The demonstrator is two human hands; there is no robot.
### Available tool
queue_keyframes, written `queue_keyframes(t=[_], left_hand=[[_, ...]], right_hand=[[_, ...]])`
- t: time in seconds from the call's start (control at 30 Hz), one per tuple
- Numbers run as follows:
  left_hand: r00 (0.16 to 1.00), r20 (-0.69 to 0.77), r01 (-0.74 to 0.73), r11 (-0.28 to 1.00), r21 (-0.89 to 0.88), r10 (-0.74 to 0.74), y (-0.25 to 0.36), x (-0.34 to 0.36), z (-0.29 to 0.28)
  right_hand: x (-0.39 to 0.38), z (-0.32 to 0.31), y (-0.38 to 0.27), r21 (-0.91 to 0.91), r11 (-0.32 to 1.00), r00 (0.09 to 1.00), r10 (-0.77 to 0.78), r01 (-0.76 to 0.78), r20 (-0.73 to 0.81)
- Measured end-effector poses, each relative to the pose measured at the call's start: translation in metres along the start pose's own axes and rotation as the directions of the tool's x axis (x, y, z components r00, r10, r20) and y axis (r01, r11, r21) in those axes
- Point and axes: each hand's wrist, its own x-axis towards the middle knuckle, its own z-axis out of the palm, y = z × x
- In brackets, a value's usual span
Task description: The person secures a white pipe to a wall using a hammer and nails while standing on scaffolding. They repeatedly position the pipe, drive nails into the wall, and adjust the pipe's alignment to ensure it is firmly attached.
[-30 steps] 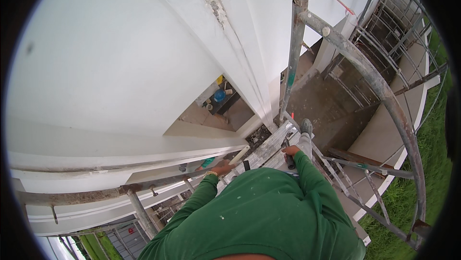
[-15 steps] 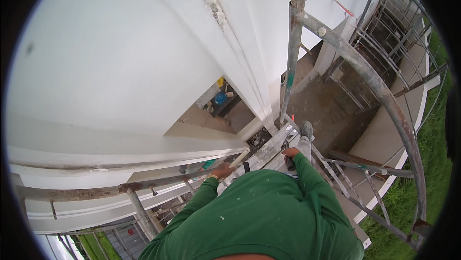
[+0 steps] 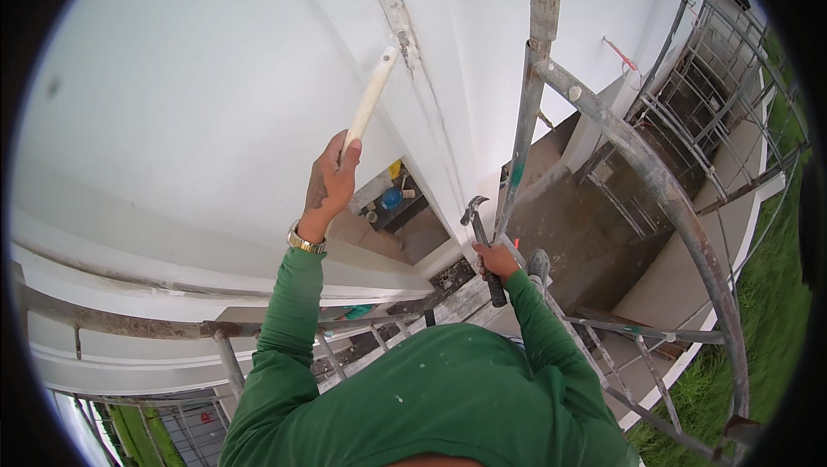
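Observation:
My left hand [image 3: 334,176], with a watch at the wrist, is raised in front of the white wall [image 3: 189,105]. Its fingers are wrapped round the lower end of a straight cream-coloured bar [image 3: 374,95] that has a small dark hole near its top. That top end is beside a rough, chipped groove [image 3: 398,21] in the wall; whether it touches cannot be told. Lower and to the right, my right hand [image 3: 495,262] grips a claw hammer [image 3: 478,227] by its dark handle, head upward. Part of the handle is hidden by the fingers.
Scaffold pipes [image 3: 663,165] curve round on the right, and another rail [image 3: 129,322] crosses at the left. Below are scaffold planks [image 3: 465,301]. Through a wall opening, a blue round object [image 3: 391,198] shows. Grass [image 3: 762,329] lies beyond the far-right ledge.
My left hand has risen from waist height to the wall groove, lifting the bar. My right hand has moved slightly up and left, and the hammer head now shows clearly.

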Motion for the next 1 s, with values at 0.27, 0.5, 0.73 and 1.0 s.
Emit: queue_keyframes(t=[0.27, 0.5, 0.73, 1.0], left_hand=[[0.991, -0.070, -0.115, 0.993, -0.013, 0.113, 0.103, 0.086, -0.073], [0.964, -0.152, -0.203, 0.972, 0.114, 0.219, 0.093, 0.093, -0.060], [0.927, -0.188, -0.300, 0.942, 0.151, 0.326, 0.091, 0.086, -0.055], [0.917, -0.195, -0.325, 0.936, 0.137, 0.347, 0.081, 0.089, -0.052]], right_hand=[[-0.105, 0.065, -0.209, 0.036, 0.688, 0.680, -0.723, 0.725, 0.121], [-0.152, 0.077, -0.304, -0.395, 0.069, 0.103, -0.992, 0.916, 0.066], [-0.151, 0.095, -0.362, -0.644, -0.289, -0.190, -0.957, 0.708, 0.220], [-0.161, 0.116, -0.355, -0.600, -0.368, -0.325, -0.928, 0.710, 0.184]])
